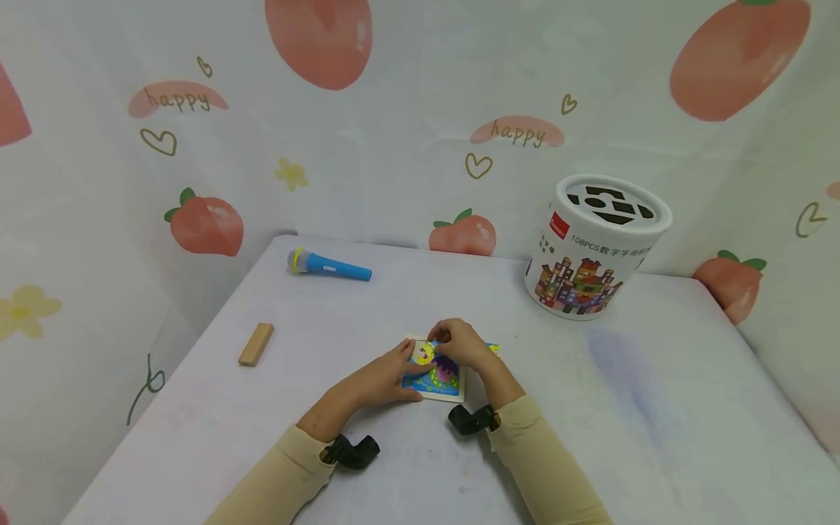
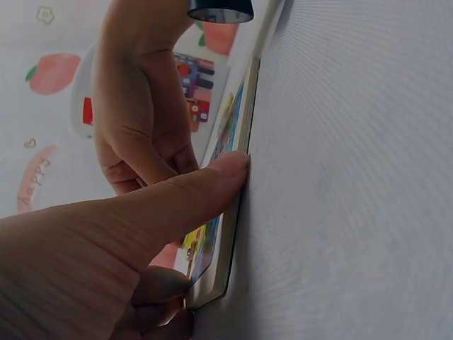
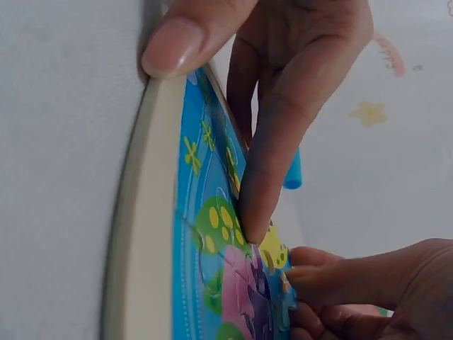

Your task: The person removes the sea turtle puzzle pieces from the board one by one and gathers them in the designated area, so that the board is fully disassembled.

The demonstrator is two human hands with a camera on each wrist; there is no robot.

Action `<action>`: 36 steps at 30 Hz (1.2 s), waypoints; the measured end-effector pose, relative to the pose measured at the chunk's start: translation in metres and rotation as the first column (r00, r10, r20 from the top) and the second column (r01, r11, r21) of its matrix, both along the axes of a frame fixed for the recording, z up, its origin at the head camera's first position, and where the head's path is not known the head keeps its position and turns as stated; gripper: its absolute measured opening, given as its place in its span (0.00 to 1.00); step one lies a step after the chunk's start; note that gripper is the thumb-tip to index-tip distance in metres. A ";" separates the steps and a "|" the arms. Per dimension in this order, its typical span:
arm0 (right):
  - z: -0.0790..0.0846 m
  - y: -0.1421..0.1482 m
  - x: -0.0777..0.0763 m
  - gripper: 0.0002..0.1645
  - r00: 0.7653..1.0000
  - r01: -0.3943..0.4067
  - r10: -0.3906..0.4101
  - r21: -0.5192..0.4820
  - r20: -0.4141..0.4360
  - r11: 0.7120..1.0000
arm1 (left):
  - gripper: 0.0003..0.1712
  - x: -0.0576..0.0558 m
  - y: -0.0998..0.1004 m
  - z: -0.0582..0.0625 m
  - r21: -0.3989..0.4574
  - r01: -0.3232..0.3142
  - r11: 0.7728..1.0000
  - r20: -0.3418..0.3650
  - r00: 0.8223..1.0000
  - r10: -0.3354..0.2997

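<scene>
A small jigsaw puzzle (image 1: 420,383) in a pale frame lies on the table, its picture blue, yellow, green and purple. My left hand (image 1: 380,378) steadies it: the thumb (image 2: 230,166) presses the near edge, other fingers bend round the left end, and one finger (image 3: 272,163) touches the picture. Over the far part of the puzzle, my right hand (image 1: 461,343) pinches a puzzle piece (image 3: 286,287) at the picture's surface; its fingers mostly cover it. Another blue and yellow bit (image 1: 494,348) shows behind my right wrist.
A blue toy microphone (image 1: 337,268) lies at the back left. Nearer the left edge is a wooden block (image 1: 256,344). At the back right stands a white tub (image 1: 584,248) with shaped holes in its lid. A printed cloth (image 1: 394,160) hangs behind the table.
</scene>
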State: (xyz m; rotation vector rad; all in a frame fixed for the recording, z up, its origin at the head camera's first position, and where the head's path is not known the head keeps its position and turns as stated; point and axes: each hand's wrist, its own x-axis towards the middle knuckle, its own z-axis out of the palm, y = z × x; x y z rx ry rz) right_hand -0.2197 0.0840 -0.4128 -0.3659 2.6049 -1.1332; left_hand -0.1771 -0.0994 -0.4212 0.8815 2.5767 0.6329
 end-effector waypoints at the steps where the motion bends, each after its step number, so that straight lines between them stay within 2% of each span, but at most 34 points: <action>1: -0.001 0.000 0.000 0.09 1.000 0.009 -0.009 -0.006 -0.003 1.000 | 0.32 0.000 0.000 0.000 -0.001 -0.001 1.000 -0.003 1.000 0.001; 6: -0.005 0.003 -0.003 0.11 0.999 0.043 -0.043 -0.030 -0.018 0.999 | 0.31 0.000 0.000 0.001 -0.007 -0.009 1.000 -0.013 1.000 0.008; 12: -0.009 0.006 -0.004 0.09 0.997 0.080 -0.080 -0.076 0.005 0.994 | 0.32 0.001 -0.001 0.002 -0.019 -0.022 1.000 -0.006 1.000 0.022; 20: -0.006 0.009 -0.004 0.09 0.997 0.072 -0.067 -0.101 0.047 0.992 | 0.32 0.000 -0.001 0.001 -0.020 -0.016 1.000 0.005 1.000 0.016; 26: -0.006 0.009 -0.003 0.08 0.997 0.063 -0.060 -0.105 0.040 0.992 | 0.32 0.001 0.000 0.002 -0.029 -0.026 0.999 0.014 1.000 0.026; 36: -0.012 0.015 -0.004 0.09 0.988 0.134 -0.116 -0.191 0.103 0.972 | 0.32 0.000 0.001 0.002 -0.026 -0.019 0.999 0.021 1.000 0.019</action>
